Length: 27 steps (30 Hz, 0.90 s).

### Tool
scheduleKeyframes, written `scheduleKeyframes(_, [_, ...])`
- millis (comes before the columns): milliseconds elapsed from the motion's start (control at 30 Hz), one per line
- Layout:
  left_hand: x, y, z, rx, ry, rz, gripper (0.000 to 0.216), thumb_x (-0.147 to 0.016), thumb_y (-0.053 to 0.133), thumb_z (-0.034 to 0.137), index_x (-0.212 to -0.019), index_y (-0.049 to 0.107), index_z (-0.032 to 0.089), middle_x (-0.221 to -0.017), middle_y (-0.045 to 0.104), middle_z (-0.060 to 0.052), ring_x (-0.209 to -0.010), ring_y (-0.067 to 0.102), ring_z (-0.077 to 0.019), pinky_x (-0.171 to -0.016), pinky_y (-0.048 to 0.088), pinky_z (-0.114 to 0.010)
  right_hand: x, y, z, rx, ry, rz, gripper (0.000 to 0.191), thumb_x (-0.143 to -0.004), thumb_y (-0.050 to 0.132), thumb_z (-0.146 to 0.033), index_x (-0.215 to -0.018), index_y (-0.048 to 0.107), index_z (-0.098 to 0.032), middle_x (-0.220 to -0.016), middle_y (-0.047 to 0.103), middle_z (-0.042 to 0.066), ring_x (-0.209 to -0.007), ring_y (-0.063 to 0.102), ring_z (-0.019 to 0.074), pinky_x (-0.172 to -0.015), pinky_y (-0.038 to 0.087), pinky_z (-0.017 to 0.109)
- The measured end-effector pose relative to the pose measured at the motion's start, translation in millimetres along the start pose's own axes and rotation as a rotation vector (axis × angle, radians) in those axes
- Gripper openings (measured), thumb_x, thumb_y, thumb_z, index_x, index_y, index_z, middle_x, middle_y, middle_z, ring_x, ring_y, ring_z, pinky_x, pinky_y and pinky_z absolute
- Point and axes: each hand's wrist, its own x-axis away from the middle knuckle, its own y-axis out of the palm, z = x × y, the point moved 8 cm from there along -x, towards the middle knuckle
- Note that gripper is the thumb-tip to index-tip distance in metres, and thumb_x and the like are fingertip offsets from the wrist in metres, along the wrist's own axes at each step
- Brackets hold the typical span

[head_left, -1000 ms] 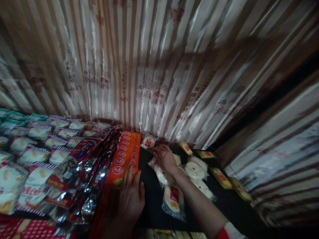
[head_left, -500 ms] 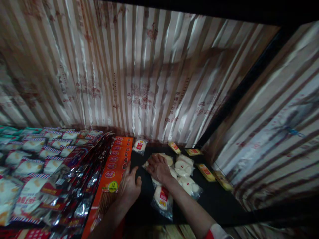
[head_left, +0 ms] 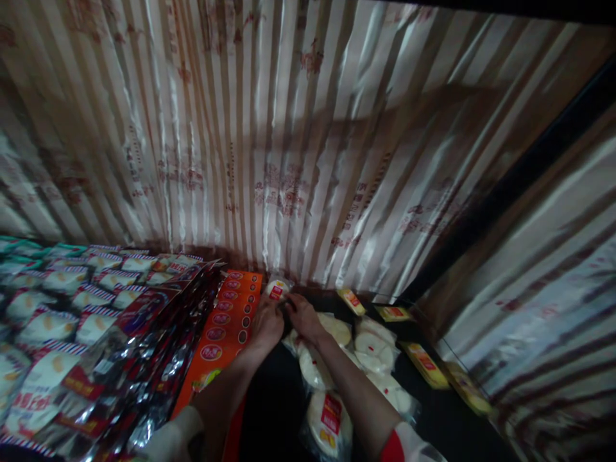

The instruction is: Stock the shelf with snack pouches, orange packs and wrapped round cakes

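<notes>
At the back of the black surface lies a clear packet of a round white flat cake [head_left: 278, 289] with a red label. My left hand [head_left: 268, 321] is closed at its near left edge, fingers curled. My right hand [head_left: 303, 316] pinches its near right edge, the fingertips close to those of the left. Under and beside my right forearm lie several clear packets of white round cakes [head_left: 375, 346]. One similar packet with a red and yellow label [head_left: 330, 420] sits nearer to me, partly behind the forearm.
An orange printed carton [head_left: 226, 321] stands left of my hands, beside stacked dark shiny packets [head_left: 163, 346] and rows of white snack bags [head_left: 48, 327]. Small yellow packets [head_left: 426, 366] lie along the right. A striped printed sheet [head_left: 289, 160] hangs behind, with a dark post [head_left: 505, 186] at right.
My right hand has left the pile of white cake packets and moved up and left to the back packet. My left hand has moved forward from the orange carton to the same packet.
</notes>
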Motion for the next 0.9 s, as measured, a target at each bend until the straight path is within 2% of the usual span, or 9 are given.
scheduleKeyframes(167, [-13.4, 17.3, 3.0, -0.002, 0.016, -0.015, 0.036, -0.086, 0.036, 0.017, -0.113, 0.06, 0.016, -0.125, 0.058, -0.01, -0.125, 0.044, -0.0222, -0.105, 0.034, -0.041, -16.5, 4.8, 0.1, -0.013, -0.02, -0.001, 0.033, -0.086, 0.043, -0.015, -0.114, 0.061, -0.019, -0.115, 0.064, 0.008, -0.107, 0.059, 0.0158, -0.094, 0.043, 0.026])
scheduleKeyframes(367, [-16.2, 35.4, -7.0, -0.004, 0.007, -0.042, 0.039, -0.086, 0.033, 0.017, -0.115, 0.059, 0.012, -0.123, 0.06, -0.011, -0.119, 0.05, -0.0198, -0.104, 0.035, -0.034, -29.3, 14.4, 7.8, -0.018, -0.007, 0.01, 0.037, -0.082, 0.043, -0.009, -0.113, 0.061, -0.019, -0.118, 0.064, 0.006, -0.109, 0.058, 0.0155, -0.096, 0.042, 0.027])
scheduleKeyframes(567, [-15.8, 38.3, -12.1, -0.011, 0.004, -0.057, 0.039, -0.087, 0.033, 0.017, -0.117, 0.057, 0.009, -0.125, 0.057, -0.013, -0.12, 0.049, -0.0194, -0.105, 0.034, -0.031, -25.2, 16.0, 7.2, -0.021, -0.027, 0.025, 0.038, -0.081, 0.044, -0.007, -0.113, 0.061, -0.017, -0.123, 0.061, 0.007, -0.116, 0.053, 0.014, -0.101, 0.039, 0.025])
scheduleKeyframes(700, [-11.5, 34.8, -6.3, -0.013, 0.019, -0.076, 0.039, -0.088, 0.033, 0.017, -0.116, 0.057, 0.006, -0.127, 0.055, -0.016, -0.121, 0.047, -0.0213, -0.106, 0.032, -0.032, -10.4, -2.3, 11.8, 0.018, -0.033, 0.088, 0.037, -0.082, 0.044, -0.011, -0.114, 0.061, -0.016, -0.125, 0.058, 0.009, -0.121, 0.048, 0.0161, -0.103, 0.037, 0.03])
scheduleKeyframes(800, [-2.8, 35.1, 2.1, -0.007, 0.036, -0.112, 0.036, -0.086, 0.036, 0.016, -0.113, 0.059, 0.009, -0.128, 0.054, -0.014, -0.122, 0.047, -0.0201, -0.104, 0.033, -0.03, 9.1, -24.4, 21.1, 0.097, -0.031, 0.158, 0.035, -0.083, 0.044, -0.015, -0.112, 0.063, -0.013, -0.124, 0.058, 0.012, -0.12, 0.049, 0.0194, -0.104, 0.036, 0.034])
scheduleKeyframes(900, [8.5, 39.5, 10.4, 0.002, 0.039, -0.157, 0.035, -0.084, 0.038, 0.015, -0.112, 0.059, 0.011, -0.126, 0.056, -0.012, -0.118, 0.05, -0.0181, -0.101, 0.036, -0.027, 33.1, -42.7, 34.7, 0.173, 0.015, 0.164, 0.035, -0.083, 0.045, -0.018, -0.112, 0.063, -0.012, -0.123, 0.058, 0.014, -0.12, 0.048, 0.0219, -0.104, 0.034, 0.036])
